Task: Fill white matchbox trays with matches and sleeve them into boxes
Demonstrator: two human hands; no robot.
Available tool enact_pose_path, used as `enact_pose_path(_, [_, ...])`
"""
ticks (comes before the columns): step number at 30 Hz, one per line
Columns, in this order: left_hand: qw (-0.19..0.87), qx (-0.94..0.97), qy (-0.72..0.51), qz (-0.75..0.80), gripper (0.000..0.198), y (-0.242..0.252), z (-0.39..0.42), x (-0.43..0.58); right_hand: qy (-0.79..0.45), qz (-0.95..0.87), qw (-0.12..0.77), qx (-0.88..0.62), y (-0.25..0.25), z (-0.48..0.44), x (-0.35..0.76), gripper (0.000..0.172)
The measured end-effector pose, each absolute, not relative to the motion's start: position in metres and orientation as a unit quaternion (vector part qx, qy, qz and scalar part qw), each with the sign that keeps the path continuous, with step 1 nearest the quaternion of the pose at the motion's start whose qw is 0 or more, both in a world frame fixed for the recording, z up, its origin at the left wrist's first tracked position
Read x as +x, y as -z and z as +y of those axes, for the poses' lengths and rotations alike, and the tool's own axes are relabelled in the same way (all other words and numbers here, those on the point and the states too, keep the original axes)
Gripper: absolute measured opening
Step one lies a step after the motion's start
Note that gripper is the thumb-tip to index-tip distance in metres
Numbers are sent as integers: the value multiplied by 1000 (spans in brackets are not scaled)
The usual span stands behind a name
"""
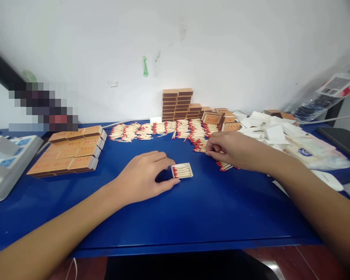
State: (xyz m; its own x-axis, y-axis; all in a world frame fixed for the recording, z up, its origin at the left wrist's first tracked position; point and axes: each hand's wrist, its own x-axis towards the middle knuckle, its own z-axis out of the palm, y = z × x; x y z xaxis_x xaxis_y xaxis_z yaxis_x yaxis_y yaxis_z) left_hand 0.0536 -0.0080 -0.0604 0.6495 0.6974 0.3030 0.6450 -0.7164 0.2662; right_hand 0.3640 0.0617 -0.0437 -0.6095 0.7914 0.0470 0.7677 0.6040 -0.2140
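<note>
A small white matchbox tray (191, 171) with several red-tipped matches (182, 171) in it lies on the blue table. My left hand (147, 175) grips its left end between thumb and forefinger. To the right and farther back, my right hand (230, 149) has its fingertips pinched together at the edge of a long pile of loose matches (196, 134). Whatever sits between those fingertips is hidden. A few more matches (224, 166) show below that hand.
Closed matchboxes (72, 149) lie in rows at the left beside a power strip (14, 163). Matchbox sleeves (176, 105) are stacked against the wall. White trays (262, 124) heap at the right, near a plastic packet (317, 149) and a dark phone-like slab (342, 142).
</note>
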Motion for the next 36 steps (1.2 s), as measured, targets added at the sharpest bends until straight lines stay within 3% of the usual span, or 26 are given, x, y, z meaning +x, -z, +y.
enact_pose_path(36, [55,908,-195,366,29,62,-7,54,-98,-901,71,-416,45,62,367,20])
